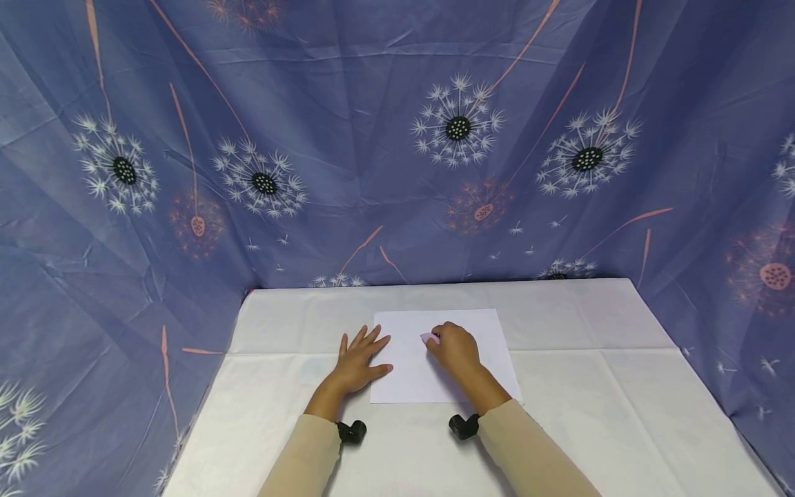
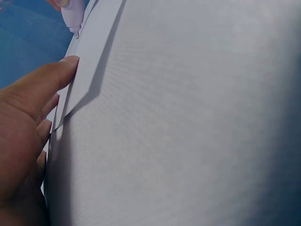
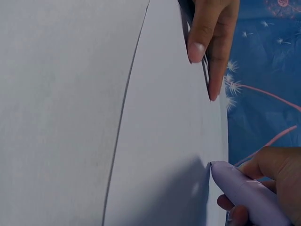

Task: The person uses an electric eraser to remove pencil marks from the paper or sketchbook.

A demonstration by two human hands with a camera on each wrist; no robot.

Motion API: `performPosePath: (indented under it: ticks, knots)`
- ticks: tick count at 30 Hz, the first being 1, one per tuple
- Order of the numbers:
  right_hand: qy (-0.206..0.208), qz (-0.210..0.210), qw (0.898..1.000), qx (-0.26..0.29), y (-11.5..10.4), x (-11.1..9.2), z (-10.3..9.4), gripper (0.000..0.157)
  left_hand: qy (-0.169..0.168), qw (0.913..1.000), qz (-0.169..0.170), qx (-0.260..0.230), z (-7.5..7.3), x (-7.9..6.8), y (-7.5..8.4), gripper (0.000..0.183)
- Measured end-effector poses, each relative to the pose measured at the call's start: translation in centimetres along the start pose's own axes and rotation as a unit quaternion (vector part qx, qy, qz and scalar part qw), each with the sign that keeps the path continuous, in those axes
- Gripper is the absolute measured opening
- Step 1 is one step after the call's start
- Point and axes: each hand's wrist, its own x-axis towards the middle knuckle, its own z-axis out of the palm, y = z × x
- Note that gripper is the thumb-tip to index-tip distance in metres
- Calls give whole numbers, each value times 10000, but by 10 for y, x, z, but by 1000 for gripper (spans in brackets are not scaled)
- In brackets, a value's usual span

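A blank white sheet of paper lies on the white-covered table. My right hand grips a thick lavender pen-like tool with a tapered body and a small narrow tip. That tip is right at the paper's surface, near the middle of the sheet, and casts a shadow there in the right wrist view. Spread flat, my left hand rests on the sheet's left edge with thumb and fingertips over the paper. In the left wrist view the tool points down beyond my thumb. What kind of tool it is, I cannot tell.
White cloth with fold creases covers the table. A blue curtain printed with dandelions hangs behind it and along both sides. Black wrist cameras sit at both sleeve cuffs, over the near part of the table.
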Motion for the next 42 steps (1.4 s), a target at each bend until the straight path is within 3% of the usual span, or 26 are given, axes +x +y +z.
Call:
performPosePath:
  ticks: [42]
  knots:
    - [14,-52,10000,-24,-12,1,11,25,-20,10000,-7,1,-2,0,2,66]
